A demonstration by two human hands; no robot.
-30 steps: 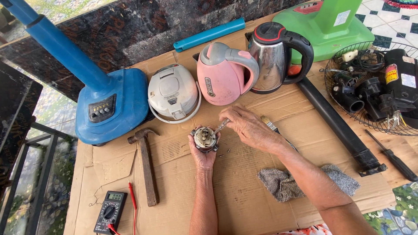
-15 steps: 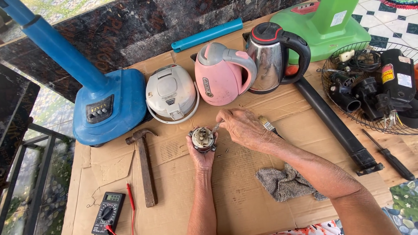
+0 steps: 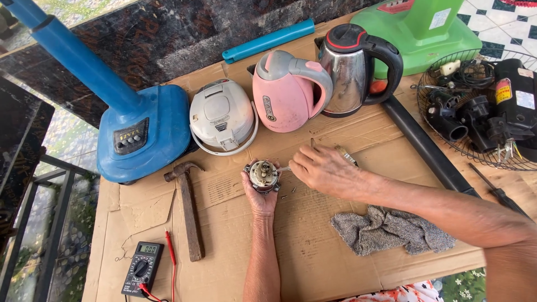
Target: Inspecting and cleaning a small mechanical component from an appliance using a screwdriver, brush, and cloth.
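Blue fan base sits at the cardboard's left edge, hammer beside it. Mid-sheet, left hand cups the small round motor part; right hand pinches a thin tool against it. Loose screws nearby could easily roll off and vanish.

Bright, even daylight; sharp focus

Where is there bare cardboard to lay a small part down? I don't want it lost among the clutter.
Bare cardboard lies between the hammer and the left forearm, and in front of the grey rag. Crowded: the back row of kettles and the fan grille full of parts.
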